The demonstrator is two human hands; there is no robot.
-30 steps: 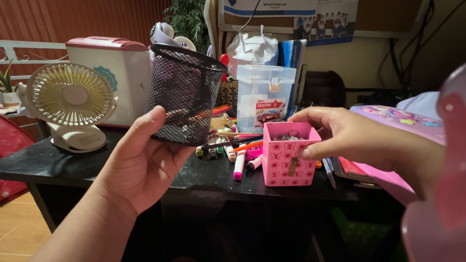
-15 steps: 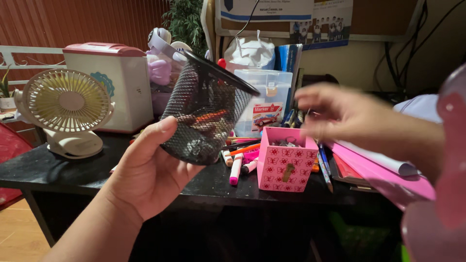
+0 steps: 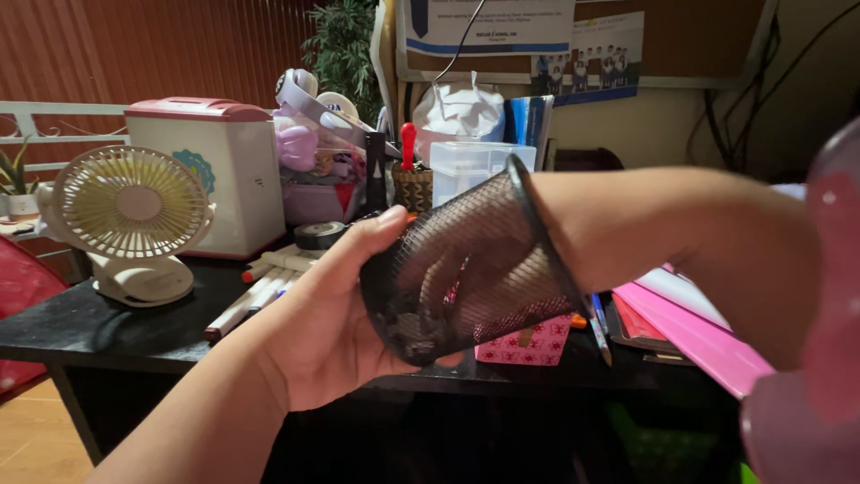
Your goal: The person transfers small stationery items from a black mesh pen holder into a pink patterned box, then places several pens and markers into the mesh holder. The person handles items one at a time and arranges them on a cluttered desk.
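Head view: the left hand (image 3: 322, 314) grips the mesh cup (image 3: 466, 269) tipped on its side, mouth facing right. The right hand (image 3: 448, 273) reaches inside from the right; whether it is open or closed cannot be told.

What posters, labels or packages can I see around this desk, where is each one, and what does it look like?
Poster: on the wall, top centre; white sheet with a blue band.
Photo sheet: on the wall right of the poster; a row of small figures on pale blue.
Plastic box: behind the mesh cup; clear, lidded, its label hidden.
White box: left on the desk; pink lid, teal round emblem.
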